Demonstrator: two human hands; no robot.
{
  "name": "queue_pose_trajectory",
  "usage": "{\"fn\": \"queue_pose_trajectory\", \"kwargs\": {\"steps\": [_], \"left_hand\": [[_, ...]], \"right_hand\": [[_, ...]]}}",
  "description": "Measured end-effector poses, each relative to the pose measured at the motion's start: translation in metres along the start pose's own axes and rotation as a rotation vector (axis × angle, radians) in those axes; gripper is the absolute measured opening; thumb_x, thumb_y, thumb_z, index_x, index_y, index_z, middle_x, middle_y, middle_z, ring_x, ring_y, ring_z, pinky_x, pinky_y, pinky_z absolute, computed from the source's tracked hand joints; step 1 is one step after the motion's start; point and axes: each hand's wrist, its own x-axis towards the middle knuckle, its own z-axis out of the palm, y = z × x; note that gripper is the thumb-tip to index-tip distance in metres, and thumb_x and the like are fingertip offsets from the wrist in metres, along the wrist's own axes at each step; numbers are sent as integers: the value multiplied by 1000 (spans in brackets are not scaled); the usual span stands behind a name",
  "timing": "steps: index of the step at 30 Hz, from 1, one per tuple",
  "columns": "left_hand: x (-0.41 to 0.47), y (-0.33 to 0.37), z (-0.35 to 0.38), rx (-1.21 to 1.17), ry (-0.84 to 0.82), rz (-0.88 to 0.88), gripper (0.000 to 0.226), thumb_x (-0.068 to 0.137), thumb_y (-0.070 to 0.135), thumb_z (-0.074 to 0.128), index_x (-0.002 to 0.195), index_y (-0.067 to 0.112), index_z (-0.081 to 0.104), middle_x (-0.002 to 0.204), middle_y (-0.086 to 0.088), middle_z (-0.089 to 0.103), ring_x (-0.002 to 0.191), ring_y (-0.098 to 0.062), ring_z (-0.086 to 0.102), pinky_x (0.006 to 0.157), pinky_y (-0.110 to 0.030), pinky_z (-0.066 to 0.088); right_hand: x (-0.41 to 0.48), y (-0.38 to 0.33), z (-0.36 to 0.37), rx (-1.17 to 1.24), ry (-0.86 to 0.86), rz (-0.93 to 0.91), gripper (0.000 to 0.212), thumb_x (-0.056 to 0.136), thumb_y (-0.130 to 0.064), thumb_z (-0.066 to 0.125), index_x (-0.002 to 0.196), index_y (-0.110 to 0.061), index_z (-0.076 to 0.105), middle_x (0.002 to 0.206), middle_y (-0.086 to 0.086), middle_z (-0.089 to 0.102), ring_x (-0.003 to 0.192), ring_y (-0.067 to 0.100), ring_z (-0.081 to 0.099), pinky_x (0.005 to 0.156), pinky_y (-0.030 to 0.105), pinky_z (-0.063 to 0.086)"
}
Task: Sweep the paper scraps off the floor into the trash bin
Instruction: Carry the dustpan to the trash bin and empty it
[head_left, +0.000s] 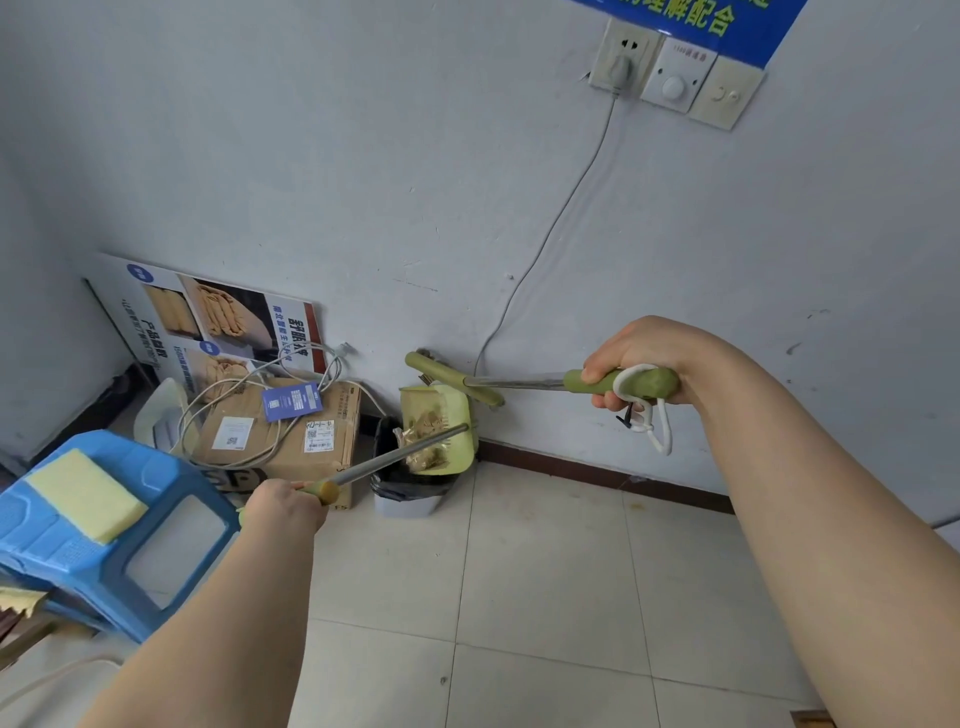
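My left hand (283, 512) grips the green end of a metal handle whose green dustpan (457, 421) is tipped over the trash bin (410, 501). Brownish paper scraps (427, 434) lie in the pan and slide toward the bin's black liner. My right hand (639, 361) is closed on the green grip of the broom handle (519, 383), held level. The broom head (449, 378) sits just above the dustpan, near the wall. A white loop hangs from the grip under my right hand.
A cardboard box (291, 431) with cables on it stands left of the bin. A blue plastic stool (119, 535) with a yellow sponge is at the near left. A poster leans on the wall; a cord runs down from a wall socket (621, 57). Tiled floor lies below.
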Motion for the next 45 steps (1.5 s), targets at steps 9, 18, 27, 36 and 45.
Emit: {"fn": "queue_pose_trajectory", "kwargs": {"steps": [9, 18, 27, 36, 45], "left_hand": [[-3, 9, -6, -109, 8, -207, 18, 97, 25, 52, 87, 13, 45, 64, 7, 38, 44, -5, 33, 29, -19, 31], [-20, 4, 1, -27, 14, -188, 8, 98, 20, 49, 102, 14, 47, 67, 5, 38, 47, -6, 34, 36, -20, 33], [-28, 8, 4, 321, -23, 1, 10, 98, 13, 49, 92, 5, 47, 84, -2, 47, 62, -13, 46, 48, -18, 47], [-65, 27, 31, 661, -189, 331, 18, 100, 22, 37, 96, 10, 51, 58, -4, 42, 27, -9, 34, 29, -16, 32], [-93, 30, 26, 978, -361, 742, 33, 96, 33, 53, 76, 7, 55, 58, -8, 49, 45, -19, 41, 46, -29, 38]], "right_hand": [[3, 0, -3, 24, -5, -15, 25, 82, 1, 64, 101, 15, 61, 78, 29, 65, 46, 21, 62, 49, 23, 50], [-4, -1, -7, 8, -2, -45, 24, 81, 1, 65, 100, 15, 63, 80, 29, 66, 64, 29, 62, 55, 29, 49], [-11, 6, -11, 12, 13, -43, 24, 81, 0, 65, 101, 15, 63, 81, 31, 66, 58, 27, 61, 54, 28, 49], [-15, 11, -13, -2, 20, -64, 20, 81, 0, 66, 96, 12, 65, 83, 32, 67, 44, 21, 61, 52, 26, 51], [9, 23, 23, -41, -23, -29, 9, 77, 2, 65, 76, 11, 64, 72, 28, 66, 54, 28, 61, 64, 34, 51]]}}
